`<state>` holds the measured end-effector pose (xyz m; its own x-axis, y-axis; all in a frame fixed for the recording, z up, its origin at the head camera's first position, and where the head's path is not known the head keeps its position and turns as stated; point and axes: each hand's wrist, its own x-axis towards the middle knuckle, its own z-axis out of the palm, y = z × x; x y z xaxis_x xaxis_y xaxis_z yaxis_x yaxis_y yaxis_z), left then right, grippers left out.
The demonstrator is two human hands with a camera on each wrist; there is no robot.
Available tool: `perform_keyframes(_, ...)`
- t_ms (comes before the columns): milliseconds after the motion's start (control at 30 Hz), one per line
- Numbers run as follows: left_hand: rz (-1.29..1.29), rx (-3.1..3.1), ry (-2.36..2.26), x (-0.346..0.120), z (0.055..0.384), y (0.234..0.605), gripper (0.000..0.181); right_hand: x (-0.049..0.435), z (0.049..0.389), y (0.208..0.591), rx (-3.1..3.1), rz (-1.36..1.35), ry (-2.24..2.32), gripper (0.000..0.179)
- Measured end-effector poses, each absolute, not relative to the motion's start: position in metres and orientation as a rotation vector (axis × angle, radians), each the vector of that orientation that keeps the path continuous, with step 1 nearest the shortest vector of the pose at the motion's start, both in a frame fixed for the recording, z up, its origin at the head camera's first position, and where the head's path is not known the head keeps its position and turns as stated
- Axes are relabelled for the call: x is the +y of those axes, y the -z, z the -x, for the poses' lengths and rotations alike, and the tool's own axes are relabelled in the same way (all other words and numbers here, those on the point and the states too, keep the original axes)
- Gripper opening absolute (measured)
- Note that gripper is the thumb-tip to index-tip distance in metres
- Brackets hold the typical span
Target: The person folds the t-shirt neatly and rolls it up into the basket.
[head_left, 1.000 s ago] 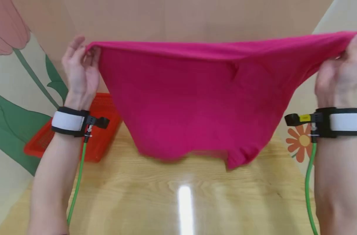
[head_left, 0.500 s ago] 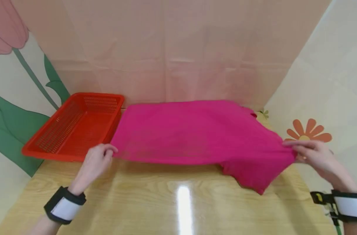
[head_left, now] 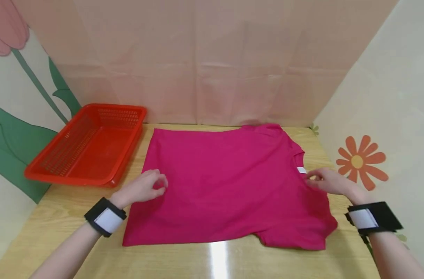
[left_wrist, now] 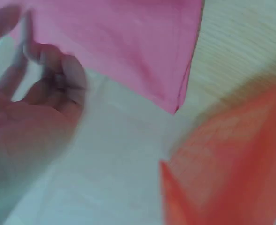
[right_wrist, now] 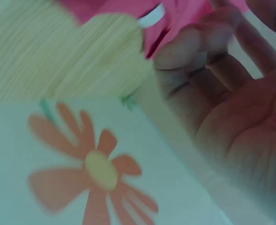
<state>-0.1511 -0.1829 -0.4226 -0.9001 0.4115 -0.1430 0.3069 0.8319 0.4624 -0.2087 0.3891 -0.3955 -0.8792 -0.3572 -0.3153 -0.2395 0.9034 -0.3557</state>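
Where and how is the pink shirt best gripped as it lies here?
Probably pinch the shirt at its near hem corner and near sleeve, coming from the person's side: it lies spread flat, with that edge closest to the person.

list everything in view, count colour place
wooden table: one, tan, foreground
cloth t-shirt: one, magenta, spread on table
rectangular label: one, white, at shirt collar
rectangular plastic basket: one, red, left of shirt
creased backdrop: one, peach, behind table
side walls: two, white, flanking table
tulip picture: one, pink and green, left wall
daisy picture: one, orange and yellow, right wall
wrist straps: two, black and white, at wrists
left hand: one, bare, over shirt
right hand: one, bare, near collar
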Motion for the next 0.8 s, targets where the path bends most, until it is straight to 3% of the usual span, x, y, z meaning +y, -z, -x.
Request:
perform_keyframes(167,-0.545,2.664,-0.733,-0.176,0.192,0.441,0.061,0.358,0.237,0.420,2.765,0.584,0.578,0.043)
perform_keyframes(400,-0.343,2.469,-0.604,-0.176,0.210,0.460,0.121,0.343,0.264,0.452,2.740,0.462,0.597,0.084)
perform_keyframes(567,-0.277,2.445,-0.402,-0.174,0.205,0.461,0.137,0.344,0.264,0.464,2.606,0.303,0.503,0.112)
perform_keyframes(800,-0.275,2.469,-0.318,-0.179,0.201,0.459,0.140,0.348,0.252,0.466,2.570,0.220,0.462,0.118)
